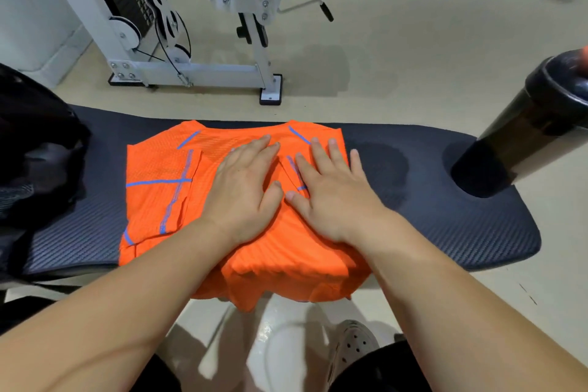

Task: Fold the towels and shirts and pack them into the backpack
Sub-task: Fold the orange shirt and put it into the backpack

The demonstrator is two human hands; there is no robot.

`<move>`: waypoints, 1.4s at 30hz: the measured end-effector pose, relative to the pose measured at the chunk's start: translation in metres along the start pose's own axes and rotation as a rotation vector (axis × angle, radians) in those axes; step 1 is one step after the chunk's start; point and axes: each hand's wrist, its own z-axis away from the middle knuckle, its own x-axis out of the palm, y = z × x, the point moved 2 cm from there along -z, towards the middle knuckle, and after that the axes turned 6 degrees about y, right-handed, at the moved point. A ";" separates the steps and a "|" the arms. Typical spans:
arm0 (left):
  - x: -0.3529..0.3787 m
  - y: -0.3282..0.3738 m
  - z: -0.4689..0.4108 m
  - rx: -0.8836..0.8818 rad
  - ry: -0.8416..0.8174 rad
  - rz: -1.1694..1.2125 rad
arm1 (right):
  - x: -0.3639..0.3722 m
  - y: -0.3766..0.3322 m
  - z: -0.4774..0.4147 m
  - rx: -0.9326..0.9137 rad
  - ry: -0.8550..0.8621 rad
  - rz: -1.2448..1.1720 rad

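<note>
**A:** What is lying on the bench?

**B:** An orange shirt (203, 200) of ribbed, mesh-like knit with thin blue stripes. It lies across the middle of a dark padded bench (445, 213) whose cover has a fine woven, carbon-like pattern. The shirt's left part is folded inward as a flat panel with a straight edge, and its near hem droops over the near edge of the bench in soft wrinkles.

**A:** And the hands?

**B:** Both lie palm down on the shirt, side by side near its middle. The left hand (245, 191) is flat with the fingers close together and pointing away, thumb out to the right. The right hand (331, 197) is flat too, fingers slightly spread, its thumb almost meeting the left thumb. Neither pinches any cloth; they press on the fabric. The little finger of the right hand reaches to the shirt's right edge.

**A:** Where is the backpack?

**B:** At the far left edge, a black backpack (35, 149) sits on the left end of the bench, soft and slumped, with a grey mesh patch showing. It is apart from the shirt.

**A:** Anything else around?

**B:** A dark cylindrical padded roller (525, 124), glossy at its end, stands at the right, just beyond the bench. Beyond the bench on the pale floor stands a white metal gym machine (197, 70) with pulleys, bolts and black cables. Near the bottom, a light perforated clog (353, 344) shows on the floor.
</note>
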 end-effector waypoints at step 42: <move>-0.105 -0.145 -0.017 -0.628 -0.097 0.045 | -0.040 0.058 -0.076 0.392 -0.012 -0.406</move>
